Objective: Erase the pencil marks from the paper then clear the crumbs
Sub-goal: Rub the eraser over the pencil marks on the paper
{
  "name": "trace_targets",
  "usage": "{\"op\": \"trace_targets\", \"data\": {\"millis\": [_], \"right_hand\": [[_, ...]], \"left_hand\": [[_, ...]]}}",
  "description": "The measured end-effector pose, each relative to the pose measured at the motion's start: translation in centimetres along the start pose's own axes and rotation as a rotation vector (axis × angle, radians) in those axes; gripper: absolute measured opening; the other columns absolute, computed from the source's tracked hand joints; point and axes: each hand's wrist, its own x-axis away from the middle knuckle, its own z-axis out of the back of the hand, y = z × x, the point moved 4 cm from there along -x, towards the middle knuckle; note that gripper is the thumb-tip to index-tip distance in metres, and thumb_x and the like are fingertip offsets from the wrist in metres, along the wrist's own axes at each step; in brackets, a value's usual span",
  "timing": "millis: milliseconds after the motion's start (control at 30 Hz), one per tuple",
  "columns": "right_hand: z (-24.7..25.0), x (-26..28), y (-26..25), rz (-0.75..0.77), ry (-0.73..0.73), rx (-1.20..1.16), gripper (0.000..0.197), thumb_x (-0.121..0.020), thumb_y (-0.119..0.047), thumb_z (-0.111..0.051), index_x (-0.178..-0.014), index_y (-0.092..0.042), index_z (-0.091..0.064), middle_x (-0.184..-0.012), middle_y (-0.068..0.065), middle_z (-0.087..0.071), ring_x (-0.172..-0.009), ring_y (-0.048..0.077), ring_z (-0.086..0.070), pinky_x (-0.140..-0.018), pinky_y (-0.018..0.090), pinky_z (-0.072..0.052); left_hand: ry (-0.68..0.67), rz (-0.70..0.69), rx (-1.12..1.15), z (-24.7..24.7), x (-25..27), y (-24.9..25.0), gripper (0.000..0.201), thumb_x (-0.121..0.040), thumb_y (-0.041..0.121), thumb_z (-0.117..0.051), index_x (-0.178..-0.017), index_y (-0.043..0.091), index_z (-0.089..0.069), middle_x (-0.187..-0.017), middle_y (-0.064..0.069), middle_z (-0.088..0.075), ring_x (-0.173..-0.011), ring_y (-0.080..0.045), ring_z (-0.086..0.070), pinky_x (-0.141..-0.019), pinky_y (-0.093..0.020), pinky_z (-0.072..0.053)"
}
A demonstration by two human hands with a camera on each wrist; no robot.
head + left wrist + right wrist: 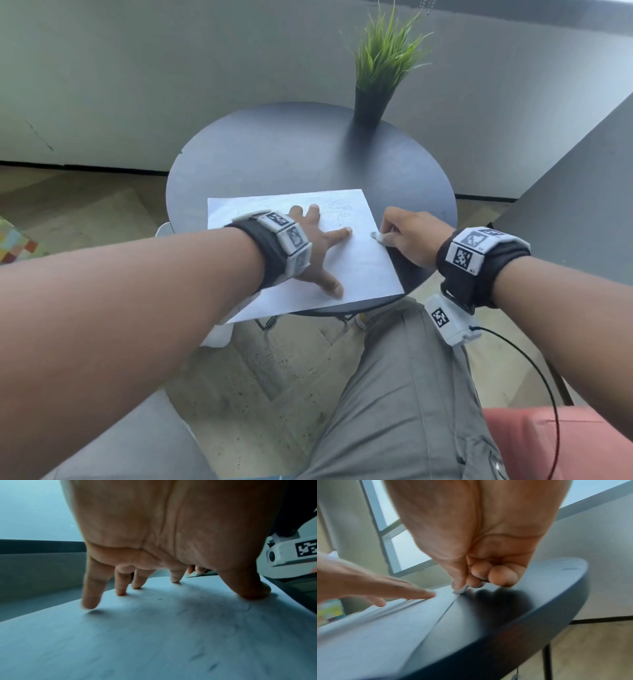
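A white sheet of paper [356,260] lies on the round dark table [308,161], with faint pencil marks [339,209] near its far right corner. My left hand [318,240] lies spread on the paper, fingertips [89,604] and thumb pressing it down. My right hand [404,236] is at the paper's right edge, thumb and fingers pinching a small white eraser [376,236] that touches the sheet there. In the right wrist view the eraser [460,590] sits at the paper's edge under the curled fingers. Small dark specks [212,666] lie on the paper.
A black pot with a green grass plant [370,106] stands at the table's far right. My grey-trousered leg [404,394] is under the near edge. A cable [534,370] hangs from the right wrist unit. A wall runs behind the table.
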Motion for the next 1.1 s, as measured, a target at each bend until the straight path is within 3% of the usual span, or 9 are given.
{"op": "trace_targets", "data": {"millis": [100,267,333,467,567,633,800,933,1100], "right_hand": [[0.4,-0.5,0.5,-0.055,0.033,0.025,0.023,-0.094,-0.044,-0.053,-0.1,-0.021,-0.055,-0.098,0.004,-0.064,-0.089,0.026,-0.057,-0.077,0.035,-0.046],[0.7,-0.4,-1.4,-0.086,0.049,0.082,0.023,-0.096,-0.044,-0.051,-0.097,-0.02,-0.051,-0.097,0.004,-0.065,-0.085,0.025,-0.057,-0.07,0.033,-0.04],[0.8,-0.1,-3.5,-0.009,0.088,0.007,0.022,-0.096,-0.04,-0.052,-0.096,-0.018,-0.051,-0.093,0.002,-0.063,-0.082,0.024,-0.057,-0.067,0.032,-0.038],[-0.8,0.3,-7.2,0.145,0.062,-0.003,0.02,-0.095,-0.037,-0.055,-0.104,-0.018,-0.054,-0.102,0.004,-0.06,-0.095,0.025,-0.053,-0.076,0.031,-0.039],[-1.6,-0.4,-5.9,0.089,0.062,0.082,0.018,-0.097,-0.034,-0.05,-0.105,-0.019,-0.053,-0.109,0.009,-0.061,-0.099,0.029,-0.054,-0.081,0.034,-0.043],[-1.2,-0.8,-4.3,0.02,0.062,0.097,0.018,-0.098,-0.037,-0.045,-0.102,-0.021,-0.049,-0.103,0.01,-0.061,-0.093,0.031,-0.053,-0.079,0.038,-0.044],[-0.9,-1.8,-3.1,-0.07,0.039,-0.004,0.025,-0.096,-0.044,-0.048,-0.101,-0.02,-0.051,-0.095,0.006,-0.06,-0.089,0.027,-0.053,-0.071,0.034,-0.038],[-1.5,-0.5,-5.2,0.031,0.016,0.026,0.023,-0.094,-0.047,-0.05,-0.1,-0.025,-0.054,-0.099,0.001,-0.062,-0.093,0.024,-0.057,-0.075,0.033,-0.042],[-4.3,3.5,-9.6,0.36,-0.157,0.097,0.019,-0.095,-0.039,-0.05,-0.103,-0.022,-0.052,-0.09,0.005,-0.063,-0.084,0.026,-0.055,-0.075,0.035,-0.045]], "left_hand": [[0.035,-0.116,0.019,-0.6,1.4,-3.0,0.094,-0.071,0.084,-0.055,-0.149,0.05,-0.015,-0.156,-0.003,-0.022,-0.141,-0.03,-0.028,-0.106,-0.053,-0.037],[0.034,-0.073,0.043,-3.6,2.8,-6.0,0.098,-0.072,0.091,-0.038,-0.151,0.052,0.006,-0.165,0.005,0.012,-0.152,-0.02,0.005,-0.117,-0.058,-0.014],[0.058,-0.046,0.076,-3.8,2.5,-5.6,0.098,-0.073,0.092,-0.033,-0.151,0.049,0.008,-0.164,0.003,0.014,-0.151,-0.021,0.007,-0.117,-0.06,-0.011],[0.077,0.049,0.21,-3.4,1.1,-3.5,0.102,-0.072,0.091,-0.038,-0.154,0.045,0.001,-0.165,-0.003,0.011,-0.151,-0.028,0.007,-0.115,-0.064,-0.01],[0.108,0.018,0.231,-2.8,0.8,-2.9,0.099,-0.076,0.086,-0.044,-0.155,0.038,-0.008,-0.165,-0.008,0.005,-0.151,-0.029,0.004,-0.116,-0.061,-0.012],[0.13,-0.076,0.189,-2.9,1.4,-3.9,0.099,-0.076,0.084,-0.048,-0.155,0.036,-0.012,-0.165,-0.008,0.002,-0.151,-0.028,0.001,-0.118,-0.056,-0.014],[0.069,-0.103,0.138,-4.3,2.2,-5.6,0.128,-0.055,0.096,-0.052,-0.155,0.038,0.004,-0.164,-0.003,0.016,-0.15,-0.027,0.013,-0.121,-0.052,-0.004],[0.066,-0.079,0.136,-4.2,1.9,-4.5,0.133,-0.05,0.097,-0.054,-0.153,0.042,0.01,-0.162,-0.006,0.021,-0.149,-0.03,0.017,-0.119,-0.056,-0.001],[0.064,-0.069,0.097,-4.1,1.6,-4.4,0.13,-0.05,0.098,-0.053,-0.15,0.048,0.013,-0.162,-0.011,0.022,-0.149,-0.035,0.016,-0.118,-0.058,-0.004]]}}
